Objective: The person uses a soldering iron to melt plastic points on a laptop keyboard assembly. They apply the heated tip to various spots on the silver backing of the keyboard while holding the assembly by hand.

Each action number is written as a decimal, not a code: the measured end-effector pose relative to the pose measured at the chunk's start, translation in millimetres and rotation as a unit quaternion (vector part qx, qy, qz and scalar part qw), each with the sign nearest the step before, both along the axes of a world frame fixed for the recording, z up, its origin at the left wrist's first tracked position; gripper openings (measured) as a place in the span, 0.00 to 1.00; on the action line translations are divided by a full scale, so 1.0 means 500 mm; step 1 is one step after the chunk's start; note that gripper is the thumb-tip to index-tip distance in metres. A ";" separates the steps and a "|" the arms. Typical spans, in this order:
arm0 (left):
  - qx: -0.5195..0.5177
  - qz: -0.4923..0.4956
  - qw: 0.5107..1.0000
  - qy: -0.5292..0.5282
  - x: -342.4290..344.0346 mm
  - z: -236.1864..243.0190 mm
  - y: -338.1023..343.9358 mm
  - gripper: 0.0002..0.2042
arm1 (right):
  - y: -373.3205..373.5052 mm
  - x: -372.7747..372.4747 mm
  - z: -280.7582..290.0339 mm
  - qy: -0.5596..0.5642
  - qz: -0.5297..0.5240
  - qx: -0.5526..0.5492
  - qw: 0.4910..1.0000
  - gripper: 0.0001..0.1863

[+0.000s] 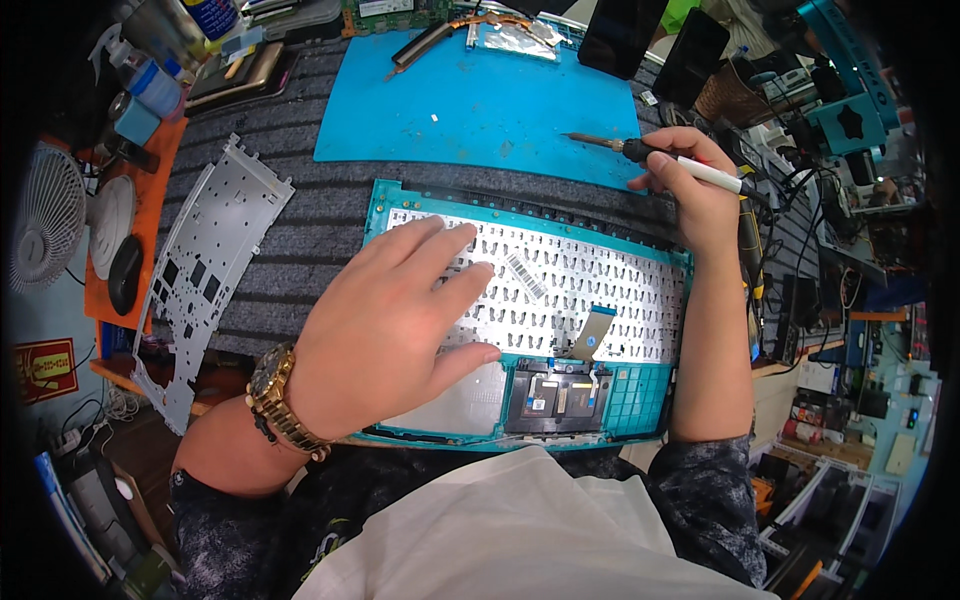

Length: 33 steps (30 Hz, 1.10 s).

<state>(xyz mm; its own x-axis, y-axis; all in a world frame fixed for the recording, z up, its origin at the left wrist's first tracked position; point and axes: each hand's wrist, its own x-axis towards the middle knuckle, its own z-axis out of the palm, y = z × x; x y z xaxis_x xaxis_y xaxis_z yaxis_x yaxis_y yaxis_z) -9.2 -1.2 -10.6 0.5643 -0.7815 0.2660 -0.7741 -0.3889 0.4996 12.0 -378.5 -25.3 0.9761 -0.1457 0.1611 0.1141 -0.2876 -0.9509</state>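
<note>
off-white cloth (480,530) over the wearer's front lay nearest the camera. just beyond it, one teal laptop shell (637,395) rested inside up on the near part of the desk (265,325), one silvery keyboard backplate (610,275) set in it. the left grip (375,325) was spread open, palm down across the shell's left side, holding nothing. the right grip (695,190) was closed around one soldering iron (712,176), its tip pointing left over one blue mat (480,110).

the shell seemed light for its breadth, likely plastic, stiff along the rims yet apt to flex if lifted by one corner; both side edges looked the safest hold. the backplate was probably thin and smooth. its one ribbon cable (596,333) looked bendy and fragile, no place to pinch. the iron appeared light; its white handle was the only sensible hold, as the metal end might have been hot.

also counted: one touchpad module (555,398), one perforated metal sheet (215,235) at left, one black mouse (125,277), one fan (48,215).
</note>
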 end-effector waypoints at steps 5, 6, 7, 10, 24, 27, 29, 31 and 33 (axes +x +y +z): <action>0.003 0.002 1.000 0.001 -0.001 -0.001 0.000 0.31 | 0.010 0.002 -0.004 -0.013 0.033 -0.012 0.999 0.12; 0.005 0.002 1.000 0.000 -0.001 0.000 0.000 0.31 | 0.010 0.003 -0.005 -0.015 0.037 -0.012 0.999 0.12; 0.007 0.002 1.000 -0.001 -0.001 0.000 0.000 0.30 | 0.010 0.002 -0.005 -0.015 0.037 -0.012 0.999 0.12; 0.009 0.003 1.000 -0.001 -0.001 -0.001 0.001 0.31 | 0.013 0.003 -0.007 -0.006 0.036 -0.011 0.999 0.12; 0.008 0.006 1.000 -0.003 -0.002 -0.002 -0.001 0.31 | 0.015 0.004 -0.009 -0.002 0.032 -0.011 0.999 0.12; 0.009 0.006 1.000 -0.002 -0.002 -0.002 -0.001 0.31 | 0.015 0.005 -0.009 -0.005 0.029 -0.017 0.999 0.12; 0.010 0.006 1.000 -0.002 -0.002 -0.002 -0.001 0.31 | 0.014 0.006 -0.011 -0.004 0.029 -0.016 0.999 0.12; 0.012 0.007 1.000 0.001 -0.002 -0.001 -0.002 0.31 | 0.013 0.005 -0.009 -0.002 0.029 -0.015 0.999 0.12; 0.010 0.008 1.000 0.002 -0.004 -0.002 0.000 0.31 | 0.015 0.003 -0.004 0.009 0.016 -0.023 1.000 0.12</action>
<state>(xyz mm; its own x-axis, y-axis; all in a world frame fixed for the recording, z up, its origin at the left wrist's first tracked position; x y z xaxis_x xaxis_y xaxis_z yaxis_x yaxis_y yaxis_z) -11.2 -1.3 -11.4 0.5788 -0.7769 0.2480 -0.7649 -0.4117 0.4954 13.4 -371.1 -27.5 0.9829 -0.1068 0.1500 0.1077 -0.3272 -0.9388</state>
